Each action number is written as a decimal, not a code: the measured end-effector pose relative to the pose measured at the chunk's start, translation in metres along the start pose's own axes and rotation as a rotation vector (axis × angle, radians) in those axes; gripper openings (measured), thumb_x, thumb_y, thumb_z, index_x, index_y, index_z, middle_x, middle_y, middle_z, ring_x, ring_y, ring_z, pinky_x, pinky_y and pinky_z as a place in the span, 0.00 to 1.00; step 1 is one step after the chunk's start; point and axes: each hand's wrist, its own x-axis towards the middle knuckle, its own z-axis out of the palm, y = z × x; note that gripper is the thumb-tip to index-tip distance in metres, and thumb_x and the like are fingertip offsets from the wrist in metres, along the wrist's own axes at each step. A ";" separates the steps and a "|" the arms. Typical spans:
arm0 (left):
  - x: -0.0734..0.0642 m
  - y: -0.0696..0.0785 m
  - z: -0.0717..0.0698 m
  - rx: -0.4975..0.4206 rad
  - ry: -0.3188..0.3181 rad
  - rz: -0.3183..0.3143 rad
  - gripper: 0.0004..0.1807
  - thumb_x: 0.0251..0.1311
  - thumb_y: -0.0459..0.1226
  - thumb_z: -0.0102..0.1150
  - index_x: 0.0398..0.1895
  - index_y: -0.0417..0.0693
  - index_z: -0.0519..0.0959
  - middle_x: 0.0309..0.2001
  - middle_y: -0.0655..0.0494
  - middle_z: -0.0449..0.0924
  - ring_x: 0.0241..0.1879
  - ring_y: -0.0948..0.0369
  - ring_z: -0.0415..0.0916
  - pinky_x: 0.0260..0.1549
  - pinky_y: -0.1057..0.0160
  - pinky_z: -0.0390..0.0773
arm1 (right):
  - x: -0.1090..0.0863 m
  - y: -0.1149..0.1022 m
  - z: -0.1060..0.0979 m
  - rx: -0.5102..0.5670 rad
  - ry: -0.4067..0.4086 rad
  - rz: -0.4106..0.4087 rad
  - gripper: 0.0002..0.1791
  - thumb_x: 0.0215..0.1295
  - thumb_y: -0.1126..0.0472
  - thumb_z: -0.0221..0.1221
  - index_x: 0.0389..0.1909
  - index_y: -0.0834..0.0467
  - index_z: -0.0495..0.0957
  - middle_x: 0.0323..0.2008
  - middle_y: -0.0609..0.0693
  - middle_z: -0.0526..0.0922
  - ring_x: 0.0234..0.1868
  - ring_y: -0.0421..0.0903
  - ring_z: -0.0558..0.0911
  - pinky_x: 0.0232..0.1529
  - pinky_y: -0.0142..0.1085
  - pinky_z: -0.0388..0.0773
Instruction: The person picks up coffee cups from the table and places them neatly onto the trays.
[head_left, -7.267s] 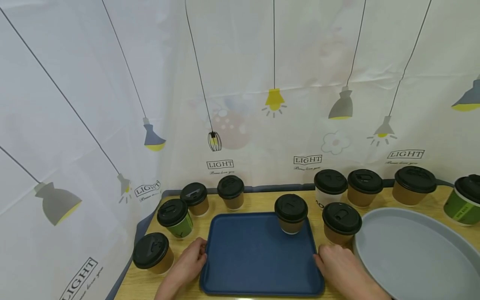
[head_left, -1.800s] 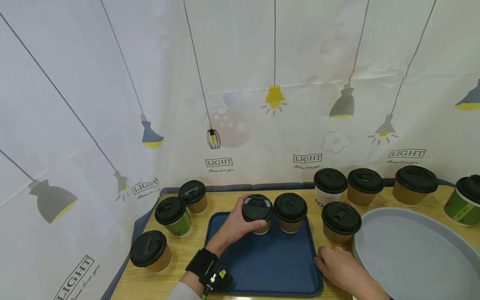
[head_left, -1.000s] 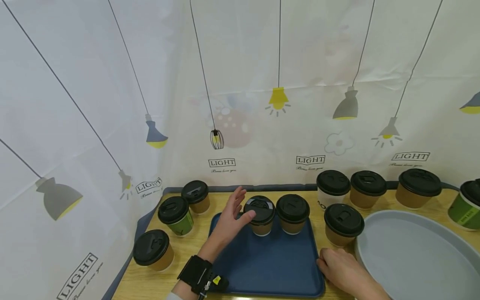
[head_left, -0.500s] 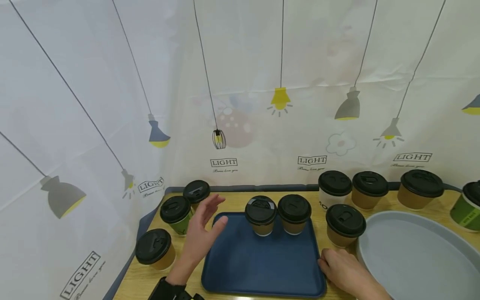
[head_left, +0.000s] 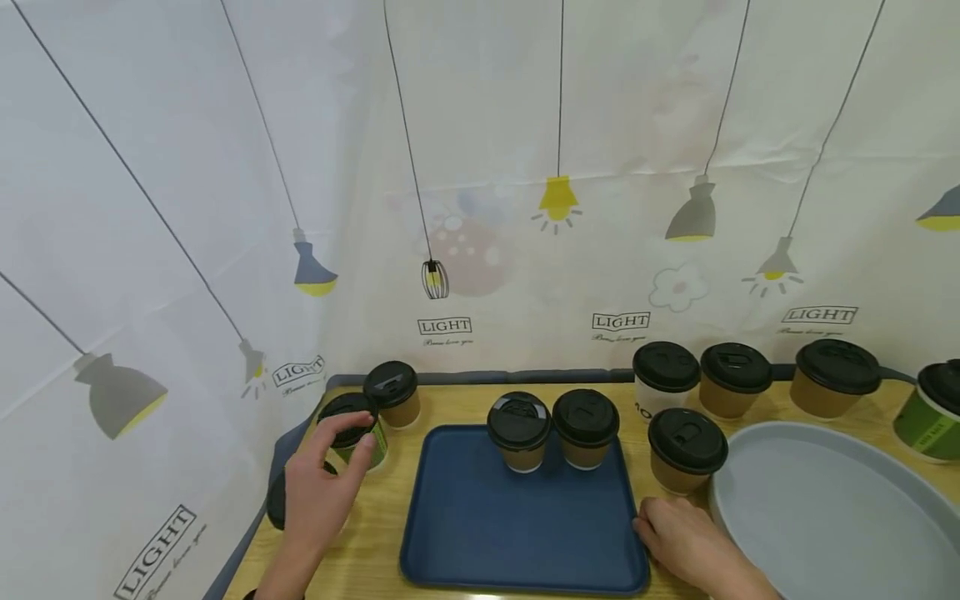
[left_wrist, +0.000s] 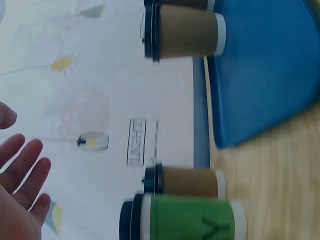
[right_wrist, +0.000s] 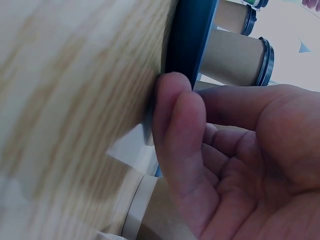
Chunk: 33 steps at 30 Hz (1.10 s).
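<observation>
My left hand (head_left: 318, 492) hovers at the left of the table with fingers loosely bent and nothing in its grasp. It partly covers a green paper cup (head_left: 378, 446) with a black lid and, nearer me, a brown cup whose black lid (head_left: 277, 502) peeks out. In the left wrist view the green cup (left_wrist: 192, 217) stands clear of the fingers. My right hand (head_left: 690, 537) pinches the right rim of the blue tray (head_left: 517, 533); the right wrist view shows its fingertips (right_wrist: 190, 107) at the tray's edge (right_wrist: 187, 42). Two lidded brown cups, one left (head_left: 519, 433) and one right (head_left: 586, 429), stand upright at the tray's back right.
Another brown cup (head_left: 393, 396) stands behind the green one. Right of the tray are a near brown cup (head_left: 686, 450), a white cup (head_left: 663, 379), more brown cups (head_left: 735, 379) and a green cup (head_left: 930, 412), around a grey round tray (head_left: 832, 517). A printed curtain (head_left: 510, 183) hangs behind.
A brown cup from behind the tray's left corner came onto the tray in my left hand, which let go and moved left towards the green cup. My right hand stayed at the tray's rim.
</observation>
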 end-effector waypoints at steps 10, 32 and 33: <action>-0.028 -0.024 -0.039 0.172 0.089 -0.174 0.29 0.54 0.28 0.76 0.61 0.37 0.78 0.64 0.40 0.70 0.65 0.45 0.67 0.67 0.66 0.62 | 0.001 0.000 0.002 0.004 0.008 -0.009 0.17 0.75 0.64 0.58 0.22 0.55 0.73 0.18 0.49 0.71 0.19 0.45 0.71 0.24 0.37 0.66; -0.066 -0.052 -0.033 0.143 0.001 -0.661 0.70 0.47 0.43 0.83 0.85 0.48 0.41 0.80 0.33 0.44 0.76 0.34 0.47 0.69 0.29 0.54 | 0.000 -0.001 0.001 -0.010 0.018 -0.015 0.17 0.75 0.65 0.58 0.21 0.55 0.73 0.18 0.49 0.70 0.19 0.46 0.71 0.24 0.37 0.66; -0.067 -0.053 -0.032 0.154 -0.002 -0.668 0.70 0.46 0.43 0.83 0.85 0.48 0.42 0.79 0.33 0.45 0.76 0.34 0.48 0.68 0.29 0.55 | 0.000 0.000 0.001 -0.009 0.017 -0.015 0.17 0.75 0.65 0.58 0.21 0.55 0.73 0.18 0.49 0.70 0.19 0.46 0.70 0.24 0.38 0.66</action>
